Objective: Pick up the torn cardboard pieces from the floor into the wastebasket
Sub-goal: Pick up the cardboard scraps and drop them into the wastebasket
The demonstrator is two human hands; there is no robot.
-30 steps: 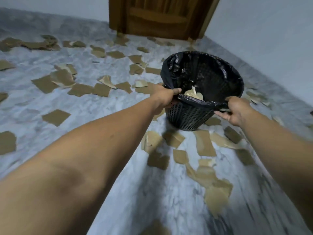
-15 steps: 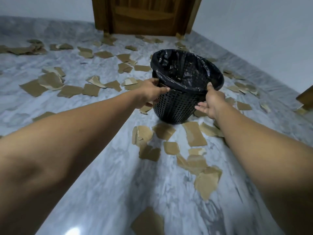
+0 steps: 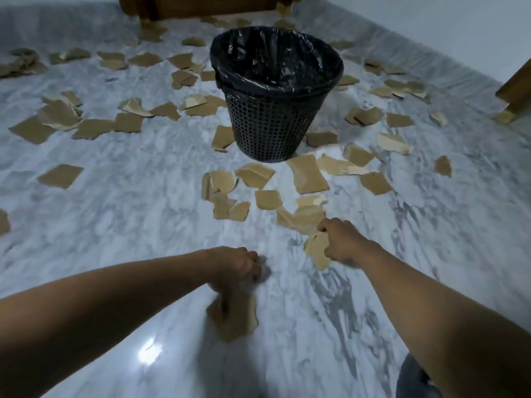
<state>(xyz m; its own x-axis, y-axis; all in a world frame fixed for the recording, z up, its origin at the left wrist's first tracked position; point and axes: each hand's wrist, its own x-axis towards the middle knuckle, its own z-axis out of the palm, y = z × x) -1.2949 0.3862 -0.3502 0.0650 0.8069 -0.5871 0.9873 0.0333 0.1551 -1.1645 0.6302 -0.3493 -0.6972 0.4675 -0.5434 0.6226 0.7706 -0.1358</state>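
Brown cardboard pieces (image 3: 311, 178) lie scattered over the marble floor (image 3: 129, 225), thickest just in front of the black mesh wastebasket (image 3: 267, 124), which stands upright, well beyond both hands. The right hand (image 3: 342, 242) has its fingers curled round the edge of a torn scrap (image 3: 317, 252). The left hand (image 3: 235, 271) reaches down onto a nearer piece (image 3: 238, 320), but blur hides whether it has a grip. Flat pieces on smooth stone will likely slide rather than lift. A scrap tossed from here could miss the rim or snag the loose liner (image 3: 275, 70).
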